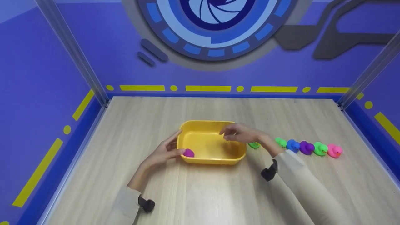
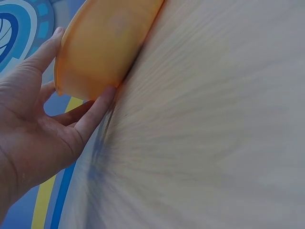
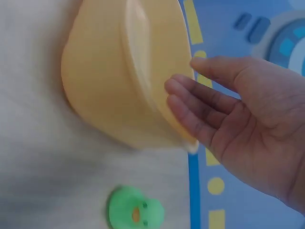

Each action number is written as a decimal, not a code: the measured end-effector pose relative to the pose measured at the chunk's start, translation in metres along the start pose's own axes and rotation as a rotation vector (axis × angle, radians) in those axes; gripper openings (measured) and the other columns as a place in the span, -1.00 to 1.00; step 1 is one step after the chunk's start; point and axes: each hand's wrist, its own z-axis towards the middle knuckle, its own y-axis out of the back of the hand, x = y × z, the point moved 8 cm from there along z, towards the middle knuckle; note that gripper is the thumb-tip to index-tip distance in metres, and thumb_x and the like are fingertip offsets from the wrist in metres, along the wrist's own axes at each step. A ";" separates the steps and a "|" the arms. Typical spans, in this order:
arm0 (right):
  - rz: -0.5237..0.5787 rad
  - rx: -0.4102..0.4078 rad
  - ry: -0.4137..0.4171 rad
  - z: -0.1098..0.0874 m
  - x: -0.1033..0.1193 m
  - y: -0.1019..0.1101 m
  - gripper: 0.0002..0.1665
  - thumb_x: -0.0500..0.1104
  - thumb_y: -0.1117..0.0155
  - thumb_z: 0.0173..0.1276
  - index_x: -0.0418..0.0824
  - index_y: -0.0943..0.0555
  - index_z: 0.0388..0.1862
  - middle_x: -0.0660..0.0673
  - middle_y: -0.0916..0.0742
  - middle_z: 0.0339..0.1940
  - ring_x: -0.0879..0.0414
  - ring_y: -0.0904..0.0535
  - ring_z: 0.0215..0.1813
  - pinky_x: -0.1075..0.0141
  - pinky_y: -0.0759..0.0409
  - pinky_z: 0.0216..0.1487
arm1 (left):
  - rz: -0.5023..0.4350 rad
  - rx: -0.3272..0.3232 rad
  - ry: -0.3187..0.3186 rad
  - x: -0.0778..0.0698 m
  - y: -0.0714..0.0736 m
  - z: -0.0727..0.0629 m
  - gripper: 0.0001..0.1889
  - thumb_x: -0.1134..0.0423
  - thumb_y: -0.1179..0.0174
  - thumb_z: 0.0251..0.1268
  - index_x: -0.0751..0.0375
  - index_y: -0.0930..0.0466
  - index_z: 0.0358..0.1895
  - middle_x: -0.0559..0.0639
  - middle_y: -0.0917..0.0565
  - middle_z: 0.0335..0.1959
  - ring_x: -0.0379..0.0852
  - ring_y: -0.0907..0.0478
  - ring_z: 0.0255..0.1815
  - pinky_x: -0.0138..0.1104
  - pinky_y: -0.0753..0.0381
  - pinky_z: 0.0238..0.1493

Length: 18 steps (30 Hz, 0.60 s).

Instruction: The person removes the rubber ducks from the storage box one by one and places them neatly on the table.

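Note:
A yellow plastic basin (image 1: 212,161) stands on the wooden table. My left hand (image 1: 162,153) holds its left end, thumb at the near left corner and fingers along the side; the left wrist view shows fingertips against the basin wall (image 2: 95,57). Inside, by that thumb, lies a rounded magenta object (image 1: 188,153), its kind unclear. Over the basin's right end hovers my right hand (image 1: 240,132), fingers loosely bent with nothing between them. Just right of the basin is a green rubber duck (image 3: 128,210), partly hidden by the right arm in the head view.
To the right runs a row of rubber ducks: green (image 1: 281,142), blue (image 1: 293,145), purple (image 1: 307,147), another green one (image 1: 320,148) and pink (image 1: 335,150). Blue printed walls (image 1: 212,75) enclose the table (image 1: 200,193) at the back and both sides.

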 end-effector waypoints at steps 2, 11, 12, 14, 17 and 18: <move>-0.041 0.050 -0.013 0.012 0.008 -0.010 -0.61 -0.19 -0.16 0.57 -0.32 -0.58 0.28 -0.29 -0.74 0.14 -0.08 -0.68 0.14 0.00 -0.66 0.28 | -0.016 0.000 -0.003 -0.001 0.001 0.001 -0.08 0.12 -0.39 0.34 -0.20 -0.03 0.66 0.19 -0.33 0.52 0.17 -0.39 0.49 -0.23 -0.66 0.28; -0.091 0.165 -0.016 0.052 0.039 -0.066 -0.53 -0.20 -0.18 0.56 -0.15 -0.53 0.41 -0.17 -0.68 0.27 -0.09 -0.59 0.31 0.01 -0.55 0.43 | -0.019 0.007 -0.014 -0.001 0.000 0.001 -0.11 0.10 -0.38 0.35 -0.27 -0.05 0.65 0.14 -0.33 0.52 0.13 -0.37 0.49 -0.24 -0.66 0.28; -0.094 0.168 -0.003 0.054 0.043 -0.071 -0.50 -0.23 -0.20 0.54 -0.11 -0.52 0.42 -0.15 -0.67 0.30 -0.08 -0.59 0.32 0.01 -0.54 0.44 | -0.020 0.011 -0.019 -0.001 0.000 0.001 -0.11 0.09 -0.37 0.36 -0.26 -0.05 0.65 0.15 -0.33 0.52 0.13 -0.37 0.50 -0.24 -0.65 0.29; -0.108 0.166 0.033 0.059 0.051 -0.080 -0.45 -0.31 -0.23 0.49 -0.04 -0.53 0.43 -0.12 -0.66 0.30 -0.08 -0.57 0.31 0.02 -0.53 0.45 | -0.019 0.012 -0.028 -0.001 0.000 0.001 -0.12 0.08 -0.36 0.37 -0.28 -0.04 0.65 0.14 -0.32 0.53 0.13 -0.36 0.51 -0.24 -0.65 0.30; -0.153 0.156 0.087 0.066 0.062 -0.090 -0.39 -0.40 -0.26 0.43 0.01 -0.57 0.39 -0.10 -0.66 0.22 -0.07 -0.58 0.22 0.08 -0.56 0.43 | -0.028 0.013 -0.030 0.001 0.000 0.000 -0.13 0.08 -0.34 0.39 -0.29 -0.03 0.65 0.14 -0.30 0.55 0.15 -0.34 0.53 -0.24 -0.64 0.30; -0.167 0.153 0.102 0.068 0.064 -0.093 -0.40 -0.41 -0.27 0.42 -0.01 -0.58 0.38 -0.11 -0.67 0.18 -0.07 -0.58 0.19 0.10 -0.57 0.41 | -0.031 0.013 -0.028 0.002 0.000 0.000 -0.13 0.08 -0.34 0.39 -0.29 -0.03 0.65 0.14 -0.30 0.55 0.15 -0.34 0.53 -0.23 -0.64 0.30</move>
